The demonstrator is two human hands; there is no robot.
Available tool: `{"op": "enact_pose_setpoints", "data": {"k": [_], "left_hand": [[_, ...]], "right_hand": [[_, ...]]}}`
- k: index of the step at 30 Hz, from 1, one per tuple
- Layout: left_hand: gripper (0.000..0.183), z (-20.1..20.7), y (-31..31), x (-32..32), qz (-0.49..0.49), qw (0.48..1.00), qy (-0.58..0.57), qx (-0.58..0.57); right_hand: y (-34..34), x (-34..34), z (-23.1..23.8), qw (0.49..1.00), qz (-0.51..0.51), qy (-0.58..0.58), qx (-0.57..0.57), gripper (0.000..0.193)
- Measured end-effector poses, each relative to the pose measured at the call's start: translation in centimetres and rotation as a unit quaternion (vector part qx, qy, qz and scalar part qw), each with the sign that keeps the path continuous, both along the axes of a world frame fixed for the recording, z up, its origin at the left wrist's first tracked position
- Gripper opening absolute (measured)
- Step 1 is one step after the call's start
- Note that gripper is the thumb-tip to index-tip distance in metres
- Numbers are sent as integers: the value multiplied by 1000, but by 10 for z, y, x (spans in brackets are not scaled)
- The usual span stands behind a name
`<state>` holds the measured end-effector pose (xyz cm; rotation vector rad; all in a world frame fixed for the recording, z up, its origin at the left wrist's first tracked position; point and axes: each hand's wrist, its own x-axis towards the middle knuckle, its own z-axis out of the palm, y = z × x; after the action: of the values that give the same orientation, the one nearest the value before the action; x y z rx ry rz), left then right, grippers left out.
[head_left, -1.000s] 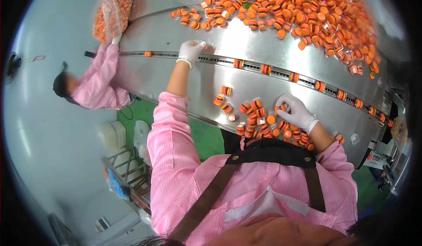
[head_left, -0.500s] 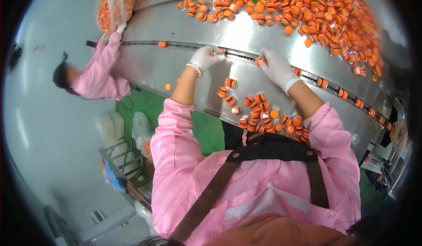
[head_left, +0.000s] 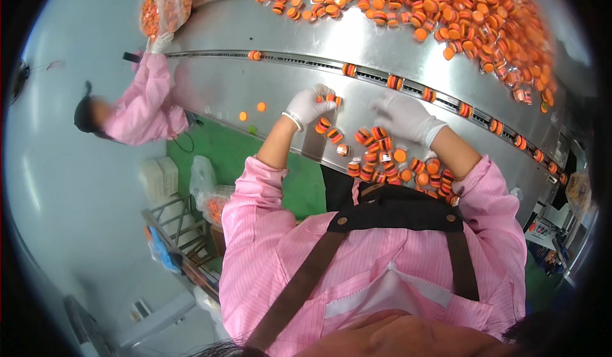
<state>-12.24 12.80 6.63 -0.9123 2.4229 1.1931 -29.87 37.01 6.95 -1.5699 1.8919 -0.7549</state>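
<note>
White-gloved, my left hand (head_left: pixel 310 106) is closed at the fingertips on a wrapped burger-shaped candy (head_left: pixel 336 100) with orange caps and dark and red layers. It hovers just nearer to me than the narrow conveyor channel (head_left: pixel 373 76). My right hand (head_left: pixel 403 118), gloved too and slightly blurred, has its fingers stretched out, and no candy shows in it. Below it on the steel table lies a small loose group of the same candies (head_left: pixel 384 156). Spaced candies, such as one candy (head_left: pixel 395 82), sit in the channel.
A large heap of candies (head_left: pixel 465 19) covers the table's far right. At far left a co-worker (head_left: pixel 137 102) in pink grips a clear bag of candies (head_left: pixel 167 6). Stacked white containers (head_left: pixel 159 177) and a metal rack (head_left: pixel 182 226) stand on the floor at left.
Both hands have drawn back from the channel toward me. Candies formerly at my fingers now sit in the channel, and my left fingers have closed on another candy from the near group.
</note>
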Motion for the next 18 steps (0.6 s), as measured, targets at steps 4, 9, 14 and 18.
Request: {"op": "enact_pose_setpoints", "data": {"k": [4,9,14,18], "left_hand": [[36,-6,-26,-23,30,987,70,-142],[37,14,-48,-64,6,964,-45,-261],[37,-2,-69,-68,-50,971,-109,-207],[37,8,-60,-77,-67,975,-105,-182]], "right_hand": [[-2,21,9,992,96,1,81,24],[0,26,-9,994,80,6,79,25],[-13,26,-13,999,20,9,29,25],[-39,4,-17,996,-69,51,12,24]]}}
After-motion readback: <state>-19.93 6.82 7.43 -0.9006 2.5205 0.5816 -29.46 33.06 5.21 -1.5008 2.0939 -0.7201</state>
